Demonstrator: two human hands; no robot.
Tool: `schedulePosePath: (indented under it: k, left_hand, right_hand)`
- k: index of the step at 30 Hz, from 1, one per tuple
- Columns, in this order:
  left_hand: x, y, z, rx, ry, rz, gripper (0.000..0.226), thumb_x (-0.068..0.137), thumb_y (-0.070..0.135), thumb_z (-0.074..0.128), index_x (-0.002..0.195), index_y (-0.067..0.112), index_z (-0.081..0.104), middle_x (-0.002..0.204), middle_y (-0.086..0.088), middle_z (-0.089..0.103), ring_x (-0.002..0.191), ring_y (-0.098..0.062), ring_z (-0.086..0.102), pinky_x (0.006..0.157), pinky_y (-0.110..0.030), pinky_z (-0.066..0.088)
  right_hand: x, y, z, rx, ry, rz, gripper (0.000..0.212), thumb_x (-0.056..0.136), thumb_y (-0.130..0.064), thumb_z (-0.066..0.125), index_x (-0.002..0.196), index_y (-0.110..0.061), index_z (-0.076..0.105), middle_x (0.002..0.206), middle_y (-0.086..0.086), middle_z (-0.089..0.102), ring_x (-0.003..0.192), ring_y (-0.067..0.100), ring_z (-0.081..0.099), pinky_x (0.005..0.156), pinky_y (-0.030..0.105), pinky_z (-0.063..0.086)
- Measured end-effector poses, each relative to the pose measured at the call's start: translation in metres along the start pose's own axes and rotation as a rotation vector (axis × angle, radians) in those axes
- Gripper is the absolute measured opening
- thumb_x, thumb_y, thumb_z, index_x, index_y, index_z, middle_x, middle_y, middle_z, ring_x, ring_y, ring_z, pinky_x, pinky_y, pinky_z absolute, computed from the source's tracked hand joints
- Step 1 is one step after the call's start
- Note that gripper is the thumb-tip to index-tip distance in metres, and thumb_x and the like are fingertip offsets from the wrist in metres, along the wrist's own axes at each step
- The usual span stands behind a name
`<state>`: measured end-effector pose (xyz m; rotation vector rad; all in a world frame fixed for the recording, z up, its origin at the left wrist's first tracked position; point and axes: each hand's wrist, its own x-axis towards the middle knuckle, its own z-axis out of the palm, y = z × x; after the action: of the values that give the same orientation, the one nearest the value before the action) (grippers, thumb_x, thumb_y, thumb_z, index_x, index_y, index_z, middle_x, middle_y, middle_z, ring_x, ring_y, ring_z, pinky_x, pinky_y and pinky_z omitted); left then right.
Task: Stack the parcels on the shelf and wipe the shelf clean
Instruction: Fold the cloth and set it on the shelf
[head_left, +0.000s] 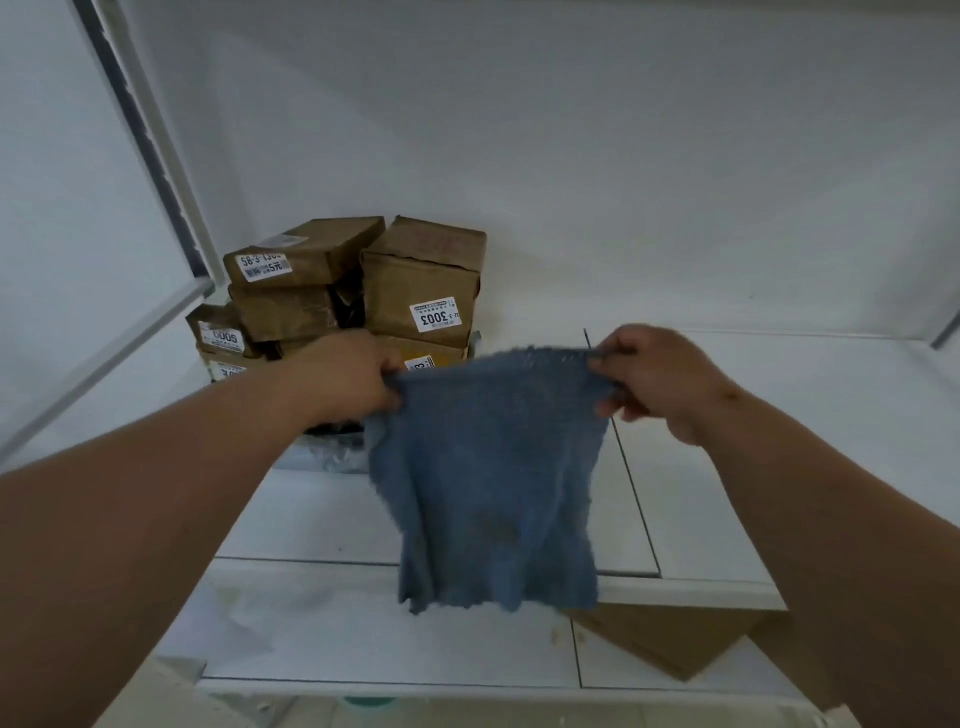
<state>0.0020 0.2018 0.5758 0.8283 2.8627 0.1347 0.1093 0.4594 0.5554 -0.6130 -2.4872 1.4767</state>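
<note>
White shelf (727, 395) carries stacked brown parcels (358, 291) at its back left; both hands, left (345, 376) and right (657, 382), pinch a hanging blue cloth (493, 483) by its top corners

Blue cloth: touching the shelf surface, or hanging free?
Cannot tell. In the head view the left hand and right hand pinch the blue cloth by its top corners; its lower edge overlaps the shelf, but no gap or contact shows.

A white shelf (332, 519) carries brown parcels (358, 296) stacked in its back-left corner.
</note>
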Motion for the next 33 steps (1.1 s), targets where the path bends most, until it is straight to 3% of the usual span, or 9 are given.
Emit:
schedulePosePath:
  k: [4,7,11,17,20,23,26,30,33]
  left_hand:
    - [0.007,0.021,-0.032,-0.408,0.44,0.03,0.012,0.091,0.017,0.057,0.087,0.017,0.068,0.082,-0.003,0.065,0.077,-0.018,0.06,0.067,-0.027,0.048]
    - [0.005,0.036,-0.037,-0.571,0.457,0.112,0.009,0.09,0.016,0.06,0.091,0.019,0.068,0.083,0.001,0.065,0.075,-0.012,0.06,0.062,-0.017,0.047]
    - [0.004,0.043,0.0,-0.431,0.036,0.183,0.014,0.084,0.016,0.068,0.076,0.027,0.065,0.073,0.006,0.063,0.074,-0.012,0.06,0.06,-0.011,0.045]
    - [0.0,0.049,0.099,-0.225,-0.595,0.177,0.02,0.079,0.02,0.073,0.068,0.033,0.062,0.072,0.013,0.062,0.075,-0.006,0.059,0.069,-0.022,0.049]
    - [-0.002,0.05,0.13,-0.244,-0.739,0.124,0.024,0.08,0.021,0.073,0.063,0.032,0.058,0.072,0.008,0.059,0.076,-0.011,0.06,0.073,-0.026,0.054]
    - [0.01,0.048,0.136,-0.292,-0.625,0.085,0.021,0.082,0.02,0.07,0.067,0.029,0.058,0.074,0.004,0.058,0.072,-0.012,0.057,0.062,-0.023,0.051]
    - [0.034,0.047,0.132,-0.227,-0.268,0.025,0.006,0.084,0.025,0.064,0.09,0.025,0.064,0.093,0.002,0.062,0.082,-0.012,0.055,0.068,-0.022,0.045]
    - [0.055,0.045,0.136,-0.252,0.099,-0.168,0.049,0.082,0.03,0.062,0.128,0.025,0.046,0.124,-0.008,0.05,0.108,-0.026,0.05,0.086,-0.036,0.046]
    - [0.046,0.04,0.151,-0.235,0.034,-0.263,0.06,0.08,0.038,0.065,0.128,0.02,0.034,0.126,-0.01,0.045,0.114,-0.031,0.049,0.088,-0.04,0.047]
  right_hand:
    - [0.006,-0.015,-0.03,0.202,0.36,-0.175,0.016,0.09,-0.011,0.065,0.077,-0.018,0.064,0.071,0.005,0.068,0.061,0.015,0.067,0.073,0.042,0.061]
    - [-0.003,-0.012,-0.05,0.224,0.431,-0.228,0.014,0.085,-0.012,0.067,0.074,-0.019,0.067,0.067,-0.003,0.068,0.07,0.018,0.066,0.078,0.042,0.058]
    - [-0.018,0.026,-0.053,0.083,0.314,-0.109,0.016,0.082,-0.005,0.067,0.068,-0.013,0.067,0.055,0.002,0.064,0.064,0.023,0.06,0.069,0.039,0.05]
    - [-0.04,0.101,-0.048,-0.435,-0.469,0.32,0.002,0.09,-0.014,0.068,0.088,-0.014,0.067,0.075,0.003,0.071,0.066,0.012,0.066,0.062,0.024,0.048]
    - [-0.042,0.122,-0.04,-0.518,-0.635,0.394,0.009,0.094,-0.016,0.063,0.086,-0.021,0.062,0.076,-0.002,0.068,0.066,0.01,0.065,0.059,0.021,0.047]
    - [-0.031,0.127,-0.034,-0.569,-0.532,0.322,0.012,0.095,-0.018,0.06,0.083,-0.02,0.06,0.075,-0.002,0.064,0.064,0.009,0.061,0.057,0.02,0.044]
    - [-0.004,0.131,-0.027,-0.537,-0.286,0.208,0.011,0.097,-0.021,0.058,0.089,-0.015,0.063,0.076,0.001,0.063,0.067,0.013,0.059,0.058,0.022,0.044]
    - [0.026,0.135,-0.013,-0.363,0.027,0.189,0.039,0.098,-0.03,0.057,0.134,-0.018,0.052,0.124,0.01,0.057,0.102,0.026,0.06,0.079,0.032,0.048]
    - [0.027,0.146,0.001,-0.507,-0.032,0.341,0.065,0.097,-0.034,0.057,0.153,-0.018,0.026,0.149,0.015,0.032,0.12,0.034,0.053,0.09,0.036,0.048]
